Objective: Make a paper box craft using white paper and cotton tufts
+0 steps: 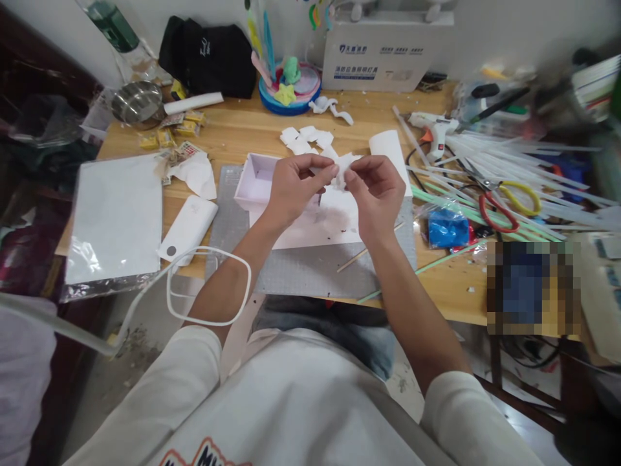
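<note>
My left hand (297,188) and my right hand (381,194) meet above the work area, thumbs and fingers pinched on a small crumpled piece of white paper (342,167). Part of the piece is hidden behind the fingertips. Under my left hand stands a small open pale box (255,180), its right side covered by the hand. A white sheet (301,238) with dark smudges and specks lies below both hands on a grey cutting mat (291,277). Just beyond my fingers lie several torn white paper scraps (306,137). A thin wooden stick (353,260) rests near my right wrist.
At right lie a glue gun (440,133), scissors (504,197), many translucent sticks (533,165) and a blue packet (449,228). A plastic-wrapped white pack (116,220) and a white flat device (189,226) are at left. A white looped frame (250,285) crosses above my left forearm.
</note>
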Demonstrator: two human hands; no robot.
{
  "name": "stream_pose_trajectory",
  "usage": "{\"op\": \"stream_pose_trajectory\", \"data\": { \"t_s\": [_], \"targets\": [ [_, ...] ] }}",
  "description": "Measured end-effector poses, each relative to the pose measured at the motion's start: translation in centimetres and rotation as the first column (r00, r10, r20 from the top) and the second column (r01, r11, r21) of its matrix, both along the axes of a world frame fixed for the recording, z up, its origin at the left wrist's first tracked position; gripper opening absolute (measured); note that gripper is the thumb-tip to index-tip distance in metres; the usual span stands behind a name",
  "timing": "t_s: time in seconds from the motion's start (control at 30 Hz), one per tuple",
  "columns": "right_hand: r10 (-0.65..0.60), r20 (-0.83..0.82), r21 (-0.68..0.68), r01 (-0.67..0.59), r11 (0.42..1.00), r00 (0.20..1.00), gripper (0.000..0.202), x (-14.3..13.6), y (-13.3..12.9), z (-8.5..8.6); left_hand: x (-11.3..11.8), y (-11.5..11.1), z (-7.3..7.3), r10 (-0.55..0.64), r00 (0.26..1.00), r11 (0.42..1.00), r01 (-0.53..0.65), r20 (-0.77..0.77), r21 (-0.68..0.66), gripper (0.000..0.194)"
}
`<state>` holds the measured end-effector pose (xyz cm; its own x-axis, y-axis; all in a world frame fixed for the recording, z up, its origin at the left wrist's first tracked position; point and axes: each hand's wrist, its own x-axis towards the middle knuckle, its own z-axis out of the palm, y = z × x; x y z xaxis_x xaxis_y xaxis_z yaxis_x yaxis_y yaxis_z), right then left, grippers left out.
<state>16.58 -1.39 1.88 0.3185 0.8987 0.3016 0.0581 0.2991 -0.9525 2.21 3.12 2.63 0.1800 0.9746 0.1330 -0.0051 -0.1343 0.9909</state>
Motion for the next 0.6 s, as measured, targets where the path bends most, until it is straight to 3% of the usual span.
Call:
{"op": "stream_pose_trajectory", "data": {
  "t_s": [0.1,0.17,0.4,0.6],
  "targets": [
    [-0.148,0.161,0.052,0.141,0.989,0.976,0.026,-0.1,-0.6,0.4,0.0,-0.1,-0.1,0.017,0.999,0.997,-0.014,-0.035,0.078,0.025],
    [-0.169,0.205,0.061,0.159,0.985,0.964,0.023,-0.2,-1.0,0.6,0.1,-0.4,0.0,0.037,0.996,0.990,-0.025,-0.077,0.142,0.024],
    [-0.096,0.074,0.029,0.094,0.995,0.993,0.022,-0.5,-0.8,-0.2,0.3,-1.4,-0.1,0.089,0.954,0.902,0.045,-0.285,0.430,0.013],
    [-0.104,0.029,0.022,0.103,0.994,0.994,0.023,-0.5,-0.6,-0.9,0.1,-1.5,-0.6,0.142,0.915,0.859,0.075,-0.377,0.506,0.017]
  ]
}}
